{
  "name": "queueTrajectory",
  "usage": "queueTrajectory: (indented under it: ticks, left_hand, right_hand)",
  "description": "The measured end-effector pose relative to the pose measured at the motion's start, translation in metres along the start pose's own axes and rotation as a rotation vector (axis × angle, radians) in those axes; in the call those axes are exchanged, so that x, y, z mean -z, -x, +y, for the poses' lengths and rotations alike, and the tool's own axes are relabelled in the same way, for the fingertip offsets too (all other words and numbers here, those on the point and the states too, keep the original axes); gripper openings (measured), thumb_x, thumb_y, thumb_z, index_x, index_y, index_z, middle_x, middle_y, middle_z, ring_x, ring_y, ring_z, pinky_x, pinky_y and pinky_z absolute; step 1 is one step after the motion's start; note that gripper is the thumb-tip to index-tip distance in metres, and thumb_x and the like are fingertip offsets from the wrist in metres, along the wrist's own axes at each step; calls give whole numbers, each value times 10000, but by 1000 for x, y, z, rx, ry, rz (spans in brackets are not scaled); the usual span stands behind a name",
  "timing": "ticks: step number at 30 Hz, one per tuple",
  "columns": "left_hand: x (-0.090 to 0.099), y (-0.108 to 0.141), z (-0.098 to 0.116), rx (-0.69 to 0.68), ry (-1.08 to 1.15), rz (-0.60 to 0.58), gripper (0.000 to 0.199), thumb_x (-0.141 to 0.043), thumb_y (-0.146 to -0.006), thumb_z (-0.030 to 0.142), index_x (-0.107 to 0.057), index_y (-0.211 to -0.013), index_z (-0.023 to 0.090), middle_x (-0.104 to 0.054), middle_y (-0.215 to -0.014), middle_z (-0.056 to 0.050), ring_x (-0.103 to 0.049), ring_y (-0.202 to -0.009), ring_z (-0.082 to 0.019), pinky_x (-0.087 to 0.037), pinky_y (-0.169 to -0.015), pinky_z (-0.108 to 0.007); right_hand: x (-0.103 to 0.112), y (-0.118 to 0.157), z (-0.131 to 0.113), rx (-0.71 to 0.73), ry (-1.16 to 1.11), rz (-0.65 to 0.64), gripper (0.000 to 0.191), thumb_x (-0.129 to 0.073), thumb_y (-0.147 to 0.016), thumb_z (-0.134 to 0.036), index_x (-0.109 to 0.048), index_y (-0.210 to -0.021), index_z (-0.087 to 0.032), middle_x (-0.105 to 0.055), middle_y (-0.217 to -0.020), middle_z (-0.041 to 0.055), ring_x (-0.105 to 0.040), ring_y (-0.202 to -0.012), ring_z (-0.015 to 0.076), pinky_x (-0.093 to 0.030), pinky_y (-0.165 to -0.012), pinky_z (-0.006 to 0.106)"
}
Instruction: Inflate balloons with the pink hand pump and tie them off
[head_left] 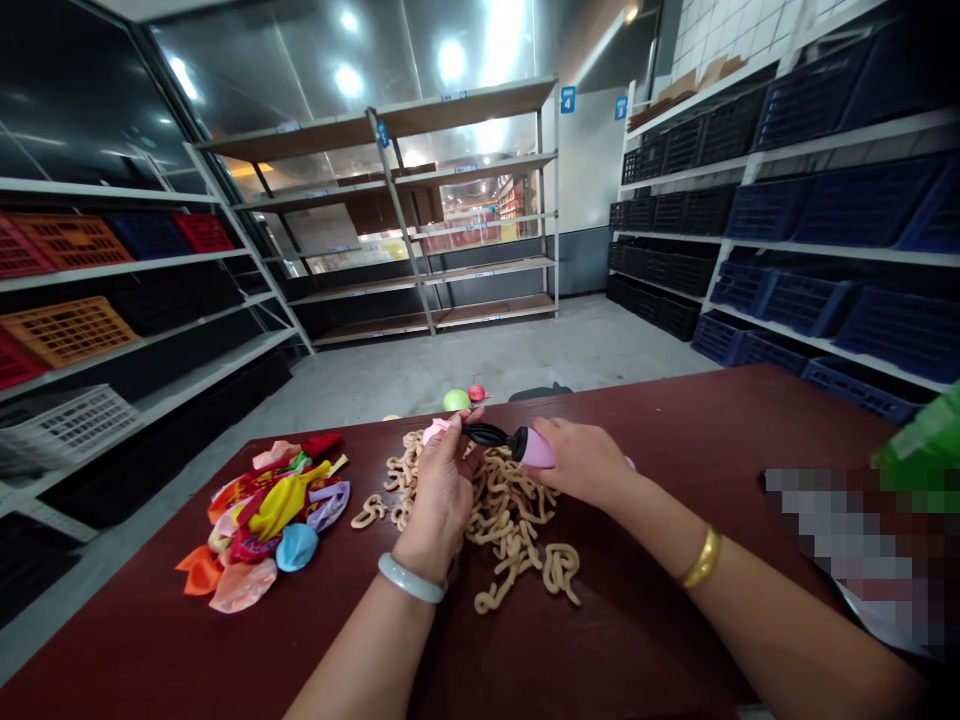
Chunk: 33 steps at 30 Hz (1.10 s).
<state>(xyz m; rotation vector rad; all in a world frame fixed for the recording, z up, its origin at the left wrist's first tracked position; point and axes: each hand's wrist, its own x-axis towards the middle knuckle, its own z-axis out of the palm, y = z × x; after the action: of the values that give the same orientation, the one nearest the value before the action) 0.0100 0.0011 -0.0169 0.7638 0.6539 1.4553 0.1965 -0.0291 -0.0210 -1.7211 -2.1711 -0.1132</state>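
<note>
Lilac and black, a pump (pixel 538 450) lies crosswise, gripped by the right hand (pixel 576 460); its nozzle (pixel 487 435) points left to the left hand (pixel 444 478), nearest the tip, pinching a pink balloon (pixel 434 431). Twisted snacks (pixel 517 545) spread beneath; loose balloons (pixel 276 512) lie left on the table (pixel 630 630).

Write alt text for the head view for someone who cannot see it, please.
The right hand holds what looks like a pink pump while the left hand pinches a pale pink balloon at the pump's black end. Curled tan strands lie on a dark red table, colourful limp balloons to their left; shelved crates line both sides.
</note>
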Motion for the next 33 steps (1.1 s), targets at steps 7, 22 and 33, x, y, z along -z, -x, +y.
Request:
queueTrajectory:
  ticks: [7,22,33]
  left_hand:
    - [1,-3,4,-49,57,28,215,-689,-801,241,-650,-1008,199,-693,-1088,-87,-631,-1059,-210,-495,-848,-308]
    - [7,-9,0,-103,53,4,132,-742,-746,217,-654,-836,179,-707,-971,-43,-643,-994,-178,-491,-864,-317]
    - [-1,2,-13,-97,-111,-18,213,-712,-769,311,-682,-893,141,-705,-1049,-107,-656,-955,-204,-495,-729,-261]
  right_hand:
    - [0,0,-3,-2,-57,-10,385,-609,-776,-485,-535,-1066,-244,-674,-1025,48,-637,-891,240,-395,-658,303]
    - [5,-1,-2,-57,-83,-83,383,-591,-776,-518,-552,-1044,-248,-677,-1008,46,-639,-883,243,-381,-653,294]
    - [11,2,-3,13,-31,-61,468,-563,-800,-561,-529,-1145,-246,-672,-1051,60,-644,-890,252,-403,-684,310]
